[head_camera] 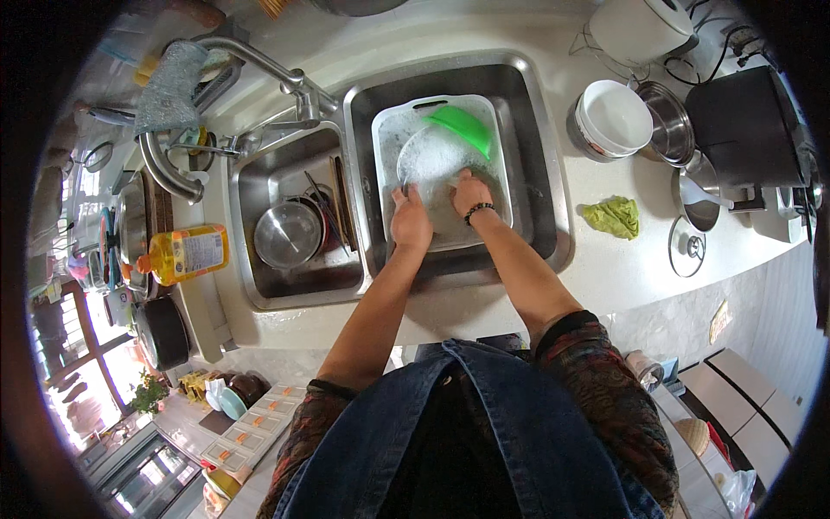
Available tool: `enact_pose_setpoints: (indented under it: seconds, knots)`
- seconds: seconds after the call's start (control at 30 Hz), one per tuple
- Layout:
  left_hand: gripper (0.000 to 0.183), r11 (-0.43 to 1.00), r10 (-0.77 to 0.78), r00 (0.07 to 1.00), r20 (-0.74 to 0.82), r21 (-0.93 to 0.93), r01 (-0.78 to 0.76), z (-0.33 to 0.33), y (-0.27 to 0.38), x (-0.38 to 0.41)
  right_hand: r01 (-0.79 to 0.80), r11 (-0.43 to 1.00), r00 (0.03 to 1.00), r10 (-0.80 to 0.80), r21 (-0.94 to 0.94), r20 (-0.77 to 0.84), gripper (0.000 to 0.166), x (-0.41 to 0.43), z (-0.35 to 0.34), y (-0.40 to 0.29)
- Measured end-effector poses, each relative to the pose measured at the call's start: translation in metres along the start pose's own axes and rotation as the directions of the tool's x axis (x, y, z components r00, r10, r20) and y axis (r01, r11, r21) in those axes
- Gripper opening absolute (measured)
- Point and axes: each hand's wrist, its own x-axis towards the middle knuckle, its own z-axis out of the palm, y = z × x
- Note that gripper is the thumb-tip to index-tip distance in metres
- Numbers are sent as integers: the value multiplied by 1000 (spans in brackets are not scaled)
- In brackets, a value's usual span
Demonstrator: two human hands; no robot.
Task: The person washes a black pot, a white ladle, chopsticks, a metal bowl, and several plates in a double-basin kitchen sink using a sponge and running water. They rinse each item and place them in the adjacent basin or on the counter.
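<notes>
Soapy water fills a white plastic basin (378, 146) set in the larger right sink bowl (535, 188). Inside it, a round, pale dish (436, 156) is covered with white foam. My left hand (410, 220) grips the near left rim of this dish, thumb and fingers on its edge. My right hand (471, 194), with a dark beaded bracelet (478, 211) on the wrist, reaches into the cloudy water at the dish's near right side. Its fingertips are partly hidden, so whether it holds anything is unclear. A bright green plastic piece (462, 128) leans in the basin's far right corner.
In the smaller left sink lie a metal pot (288, 235) and several chopsticks (342, 201). The faucet (298, 84) rises behind. A yellow detergent bottle (191, 253) lies at left. On the right counter are stacked white bowls (616, 117), a green cloth (611, 218) and a glass lid (687, 248).
</notes>
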Motion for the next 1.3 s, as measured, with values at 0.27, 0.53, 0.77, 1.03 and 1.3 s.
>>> enact_pose_setpoints:
  seconds: [0.27,0.53,0.77,1.03,1.3]
  knots:
    - [39,998,-56,967,-247,28,65,1,6,-2,206,881,889,13,-426,457,24,-9,17,2]
    - [28,997,-10,1000,-29,80,12,11,-1,22,235,892,942,-110,-387,318,25,45,118,36]
    - [30,996,-22,995,99,-85,31,19,5,20,5,992,997,5,-125,79,34,29,29,15]
    - [42,969,-101,987,122,-215,125,13,-12,27,261,923,949,-299,282,101,41,-3,22,-3]
    - [44,901,-99,984,149,-405,152,12,-16,23,-44,973,998,32,227,58,41,14,11,5]
